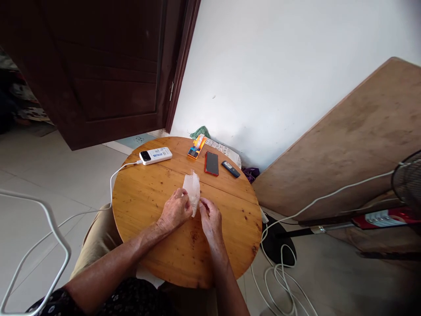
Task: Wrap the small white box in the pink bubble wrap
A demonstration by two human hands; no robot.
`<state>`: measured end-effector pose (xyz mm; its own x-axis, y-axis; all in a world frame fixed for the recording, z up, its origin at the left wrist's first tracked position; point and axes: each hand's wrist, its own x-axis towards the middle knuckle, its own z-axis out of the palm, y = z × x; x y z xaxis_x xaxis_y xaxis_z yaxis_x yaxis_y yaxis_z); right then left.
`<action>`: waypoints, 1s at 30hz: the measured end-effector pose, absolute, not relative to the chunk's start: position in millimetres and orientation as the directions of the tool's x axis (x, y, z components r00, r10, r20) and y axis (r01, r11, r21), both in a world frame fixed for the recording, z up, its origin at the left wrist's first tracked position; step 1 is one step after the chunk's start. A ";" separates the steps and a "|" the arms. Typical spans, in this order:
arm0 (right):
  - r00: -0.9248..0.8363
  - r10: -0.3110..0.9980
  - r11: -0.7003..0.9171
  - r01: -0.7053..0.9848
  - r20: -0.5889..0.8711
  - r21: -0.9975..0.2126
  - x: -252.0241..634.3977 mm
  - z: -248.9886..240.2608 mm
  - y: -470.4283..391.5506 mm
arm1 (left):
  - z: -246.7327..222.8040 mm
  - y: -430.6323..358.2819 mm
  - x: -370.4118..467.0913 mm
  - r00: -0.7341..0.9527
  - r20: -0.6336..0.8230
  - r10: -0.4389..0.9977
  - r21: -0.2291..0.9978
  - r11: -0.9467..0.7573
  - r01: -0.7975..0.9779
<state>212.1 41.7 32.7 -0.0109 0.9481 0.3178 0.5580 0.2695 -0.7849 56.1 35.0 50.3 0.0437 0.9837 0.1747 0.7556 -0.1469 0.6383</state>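
A person's two bare hands work a small piece of translucent white wrapper (192, 189) near the middle of a round wooden bench (154, 245), seen from a head-worn camera. The left hand (175, 213) has its grip closed on the wrapper's lower left edge, fingers curled round it; the right hand (210, 218) pinches the lower right edge between thumb and fingertips. The wrapper stands up off the bench, its upper end pointing away from the person.

Beyond the wrapper, along the bench's far rim, lie four things: a white power bank (155, 155) to the left, with a white cable (113, 184) running off the bench edge; an orange packet (197, 146) right of the power bank; a dark phone in a red case (211, 163) just right of the wrapper's upper end; and a small dark device (230, 169) beside the phone.

Behind the bench stand a dark wooden door (98, 74) and a white wall (279, 74). Right of the bench a large wooden board (355, 136) leans on the wall, with coiled white cords (283, 276) on the tiled floor beneath and a fan grille (408, 180) at the frame's edge.
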 end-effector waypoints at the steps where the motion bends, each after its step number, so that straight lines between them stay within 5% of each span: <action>1: -0.027 0.943 0.289 0.553 0.330 -0.781 210.6 32.7 44.4 | 50.0 35.2 56.4 0.046 0.160 0.986 0.642 -0.139 0.754; 12: -0.060 0.899 0.394 0.549 0.435 -0.737 201.3 32.2 44.5 | 42.6 46.7 51.6 0.103 0.154 0.983 0.683 -0.181 0.708; 22: -0.046 0.976 0.167 0.782 0.212 -0.601 193.1 59.6 56.2 | 44.3 50.8 50.3 0.173 0.133 0.976 0.670 -0.217 0.710; 30: -0.088 0.875 0.358 0.779 0.475 -0.515 191.6 45.0 53.1 | 42.8 52.2 51.7 0.171 0.134 0.976 0.654 -0.216 0.725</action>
<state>191.6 53.1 45.0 -0.0877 0.8753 0.4755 0.7793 0.3576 -0.5146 51.7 52.2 42.8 0.1706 0.9762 0.1340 0.7251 -0.2165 0.6537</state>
